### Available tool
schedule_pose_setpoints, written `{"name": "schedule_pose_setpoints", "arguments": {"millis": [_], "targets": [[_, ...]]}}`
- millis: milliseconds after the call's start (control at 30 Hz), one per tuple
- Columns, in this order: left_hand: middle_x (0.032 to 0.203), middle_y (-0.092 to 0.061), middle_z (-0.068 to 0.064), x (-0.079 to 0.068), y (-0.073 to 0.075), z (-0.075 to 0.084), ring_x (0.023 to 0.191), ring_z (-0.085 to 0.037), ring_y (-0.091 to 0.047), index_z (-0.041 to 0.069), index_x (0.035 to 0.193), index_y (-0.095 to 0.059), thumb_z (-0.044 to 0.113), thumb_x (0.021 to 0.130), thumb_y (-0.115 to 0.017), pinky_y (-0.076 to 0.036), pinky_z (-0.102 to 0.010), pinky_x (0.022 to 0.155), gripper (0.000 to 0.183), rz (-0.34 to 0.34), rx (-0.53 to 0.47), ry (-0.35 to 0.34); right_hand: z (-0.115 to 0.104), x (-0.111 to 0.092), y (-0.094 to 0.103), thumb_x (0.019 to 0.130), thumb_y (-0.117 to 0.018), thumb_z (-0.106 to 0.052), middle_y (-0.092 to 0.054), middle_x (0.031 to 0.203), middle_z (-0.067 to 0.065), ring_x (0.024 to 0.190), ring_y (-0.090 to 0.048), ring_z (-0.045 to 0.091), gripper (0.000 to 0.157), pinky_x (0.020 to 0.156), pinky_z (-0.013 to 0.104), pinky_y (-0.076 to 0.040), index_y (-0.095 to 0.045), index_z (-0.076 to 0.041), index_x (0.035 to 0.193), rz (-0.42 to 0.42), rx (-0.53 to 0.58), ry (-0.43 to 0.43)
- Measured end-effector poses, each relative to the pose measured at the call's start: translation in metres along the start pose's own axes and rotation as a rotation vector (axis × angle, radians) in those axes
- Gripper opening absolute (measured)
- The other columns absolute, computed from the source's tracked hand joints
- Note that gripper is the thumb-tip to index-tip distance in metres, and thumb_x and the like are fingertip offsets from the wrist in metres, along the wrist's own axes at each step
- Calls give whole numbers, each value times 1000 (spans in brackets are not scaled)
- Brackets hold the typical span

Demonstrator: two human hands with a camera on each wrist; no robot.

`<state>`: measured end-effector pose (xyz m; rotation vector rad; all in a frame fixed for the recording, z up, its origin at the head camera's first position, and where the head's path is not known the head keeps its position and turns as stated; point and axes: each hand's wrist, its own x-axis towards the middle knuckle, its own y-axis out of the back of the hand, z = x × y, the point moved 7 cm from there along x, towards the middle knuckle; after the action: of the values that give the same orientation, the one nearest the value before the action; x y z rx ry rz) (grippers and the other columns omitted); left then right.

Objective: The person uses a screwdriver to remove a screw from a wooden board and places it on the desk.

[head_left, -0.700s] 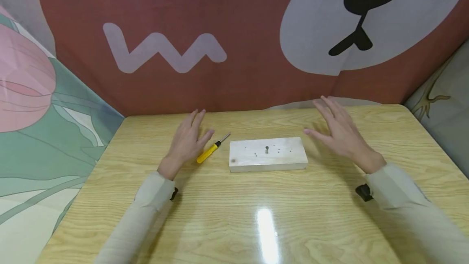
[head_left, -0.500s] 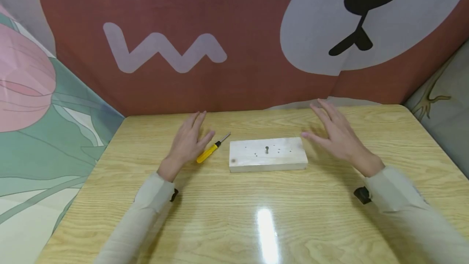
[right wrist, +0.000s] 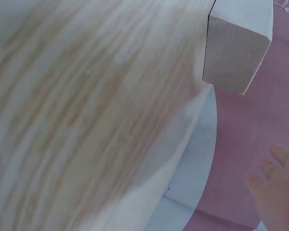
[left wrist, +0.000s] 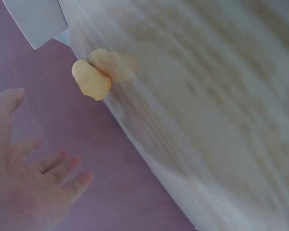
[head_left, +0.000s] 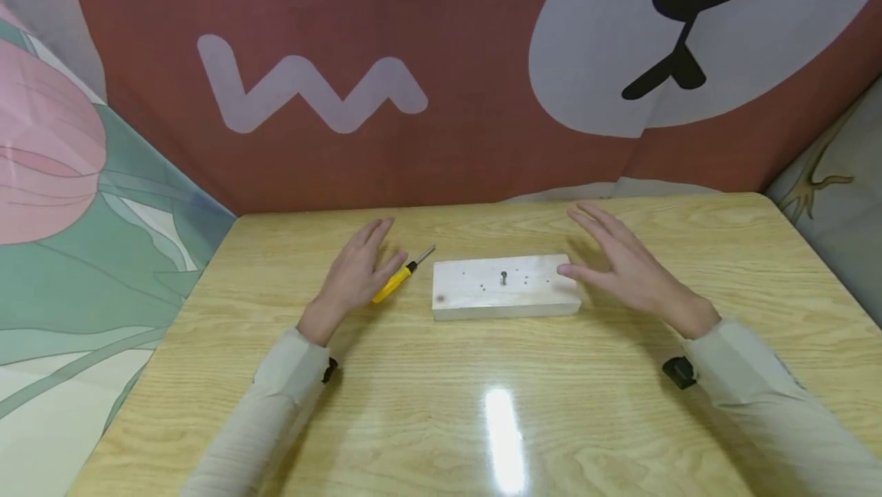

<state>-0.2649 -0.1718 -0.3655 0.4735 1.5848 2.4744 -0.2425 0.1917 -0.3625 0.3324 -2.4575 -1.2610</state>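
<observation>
A pale wooden block (head_left: 468,282) lies on the table, with a screw (head_left: 504,277) standing upright out of its top and several small dark holes around it. Left of the block is a yellow screwdriver (head_left: 391,285), its tip pointing away and to the right. My left hand (head_left: 351,275) hovers beside the screwdriver, fingers extended and holding nothing. The right hand (head_left: 630,271) is held over the block's right end, fingers spread; its thumb overlaps the block's corner in the head view. In the right wrist view, the block's end face (right wrist: 236,53) appears apart from the fingers.
A wood-grain table (head_left: 427,405) carries everything, with a bright light reflection near its front. A reddish-brown cloth backdrop (head_left: 468,160) rises at the table's back edge. Printed panels stand at the left and right sides.
The right hand has moved left and a little nearer to me, toward the block. My left hand has drawn slightly nearer to me too. The head view has tilted down a little.
</observation>
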Motion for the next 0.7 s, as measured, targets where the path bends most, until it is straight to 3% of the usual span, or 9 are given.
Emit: {"name": "schedule_pose_setpoints", "arguments": {"millis": [400, 700], "targets": [[153, -41, -20, -3, -3, 2, 140, -40, -41, 10, 152, -38, 38, 100, -58, -41, -61, 109, 62, -33, -41, -7, -4, -2, -11, 89, -72, -45, -24, 164, 12, 150, -21, 38, 82, 114, 71, -20, -33, -18, 155, -104, 61, -10], [148, -49, -15, -7, -7, 0, 137, -37, -46, 9, 148, -45, 36, 99, -60, -41, -58, 110, 57, -77, -98, 12, -5, -5, -22, 89, -72, -47, -30, 160, 15, 148, -25, 39, 81, 113, 68, -26, -36, -11, 153, -165, 98, -3]]}}
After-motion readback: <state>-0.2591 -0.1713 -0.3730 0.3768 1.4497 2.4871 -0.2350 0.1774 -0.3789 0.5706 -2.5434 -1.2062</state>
